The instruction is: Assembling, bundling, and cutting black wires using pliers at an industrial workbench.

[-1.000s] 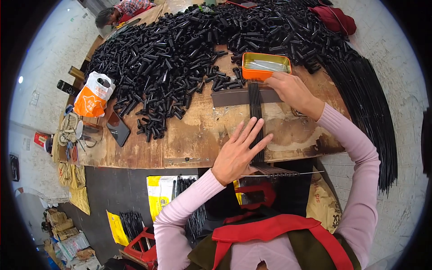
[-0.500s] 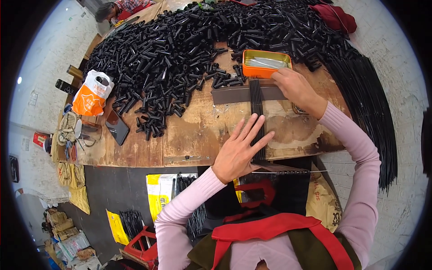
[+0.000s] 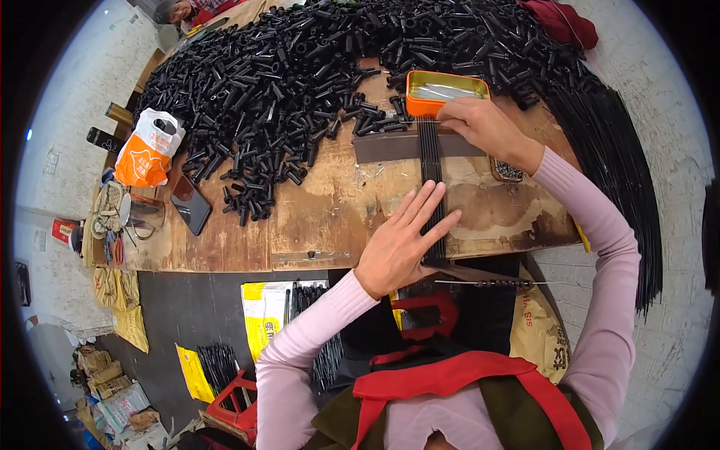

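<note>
A row of thin black rods [image 3: 430, 154] lies side by side on the wooden table, pointing away from me across a dark flat strip [image 3: 386, 148]. My left hand [image 3: 399, 244] rests flat over the near part of the rods with its fingers apart. At their far ends my right hand [image 3: 487, 129] is closed in a pinch; whatever its fingertips hold is hidden or too small to name. Just beyond it stands an orange rectangular tin [image 3: 421, 109] containing thin pale needle-like pieces [image 3: 446, 91].
A large heap of black tubular parts [image 3: 270, 90] covers the table's far side. Long black rods [image 3: 615, 172] hang over the right edge. A small box of tiny metal pieces [image 3: 506, 171] sits beside my right wrist. At left lie a phone [image 3: 190, 206] and a plastic bag [image 3: 150, 150].
My right hand has moved left, from the tin's right front corner to the far ends of the rods. My left hand stays flat on them. The view has shifted slightly.
</note>
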Tool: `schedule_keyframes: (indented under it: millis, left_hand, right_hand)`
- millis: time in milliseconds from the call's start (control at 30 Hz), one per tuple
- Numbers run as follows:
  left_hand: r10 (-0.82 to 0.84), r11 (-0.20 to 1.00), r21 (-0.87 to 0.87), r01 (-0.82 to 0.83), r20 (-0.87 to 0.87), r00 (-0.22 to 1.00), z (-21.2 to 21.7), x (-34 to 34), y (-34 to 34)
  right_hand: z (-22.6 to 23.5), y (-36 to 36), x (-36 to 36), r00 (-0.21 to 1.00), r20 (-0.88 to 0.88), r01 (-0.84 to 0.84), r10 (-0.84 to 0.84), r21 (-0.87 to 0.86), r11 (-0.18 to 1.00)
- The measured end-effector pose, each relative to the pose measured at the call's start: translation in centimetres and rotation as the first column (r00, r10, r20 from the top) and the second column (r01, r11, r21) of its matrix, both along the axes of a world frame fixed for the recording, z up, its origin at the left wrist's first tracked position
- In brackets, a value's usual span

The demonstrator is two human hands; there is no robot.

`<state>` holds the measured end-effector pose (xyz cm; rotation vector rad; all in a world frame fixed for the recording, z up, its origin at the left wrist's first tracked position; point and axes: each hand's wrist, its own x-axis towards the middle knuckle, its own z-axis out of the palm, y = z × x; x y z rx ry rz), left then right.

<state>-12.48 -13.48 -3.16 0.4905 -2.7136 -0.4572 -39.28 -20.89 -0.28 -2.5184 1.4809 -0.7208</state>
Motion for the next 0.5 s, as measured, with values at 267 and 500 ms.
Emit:
schedule_keyframes:
  millis: [267, 500]
  left_hand:
    - [0.032, 0.990, -0.139, -0.030, 0.016, 0.999, 0.4, -0.1, 0.6]
    - [0.032, 0.995, -0.096, -0.029, 0.031, 0.999, -0.3, 0.7, 1.2]
  right_hand:
    - [1.2, -6.7, -3.1, 0.959, -0.131, 0.270, -0.252, 0.139, 0.953]
    - [2.3, -5.6, -2.7, 0.950, -0.168, 0.292, -0.262, 0.185, 0.938]
